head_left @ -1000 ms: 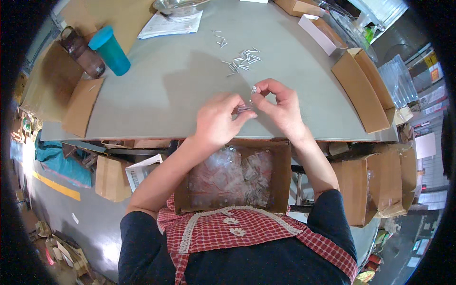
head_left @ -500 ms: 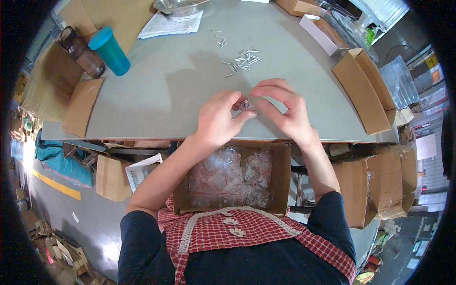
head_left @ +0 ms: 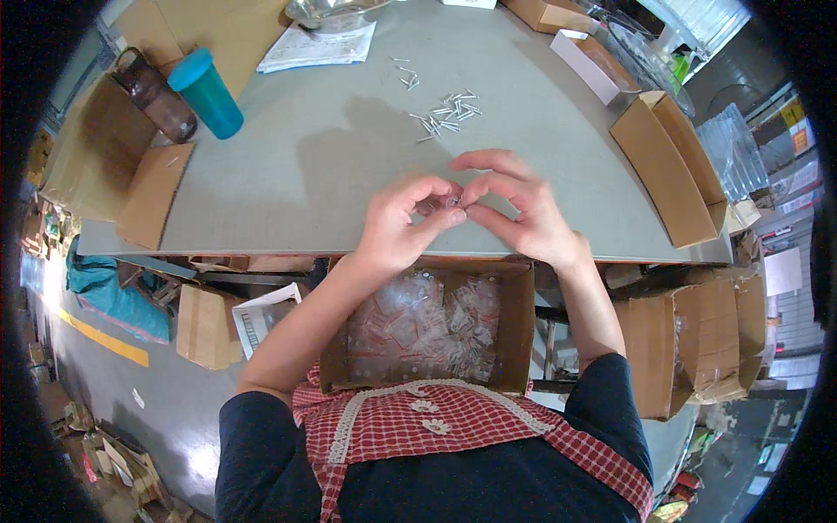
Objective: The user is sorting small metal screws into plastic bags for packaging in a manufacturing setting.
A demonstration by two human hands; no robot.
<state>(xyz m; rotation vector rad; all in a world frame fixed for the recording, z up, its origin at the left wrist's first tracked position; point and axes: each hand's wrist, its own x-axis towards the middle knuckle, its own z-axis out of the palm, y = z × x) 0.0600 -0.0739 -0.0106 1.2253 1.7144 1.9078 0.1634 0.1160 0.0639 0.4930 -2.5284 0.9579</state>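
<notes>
Hands meet over the near edge of the grey table [head_left: 349,174]: the left hand [head_left: 397,231] and the right hand [head_left: 523,213] have their fingertips pressed together around a small clear part [head_left: 452,202], which is pinched between the thumbs and forefingers of both. The part is too small and blurred to say what it is. It sits in the air just above the table, near the middle of the near edge, and right over the far rim of an open cardboard box [head_left: 514,322] that stands below, between the table and the person. This box is full of small clear bags [head_left: 418,327]. Farther on the table, well apart from the hands, lies a loose heap of small metal pins [head_left: 449,112], with a few more pins [head_left: 405,77] a bit to the left and farther. At the far left stand a teal cup [head_left: 207,94] and, just beside it, a dark brown bottle [head_left: 155,94]. White papers [head_left: 318,45] lie at the far side. An open carton [head_left: 667,170] sits at the right edge of the table. The person wears a red checked apron [head_left: 436,436] over dark sleeves.
</notes>
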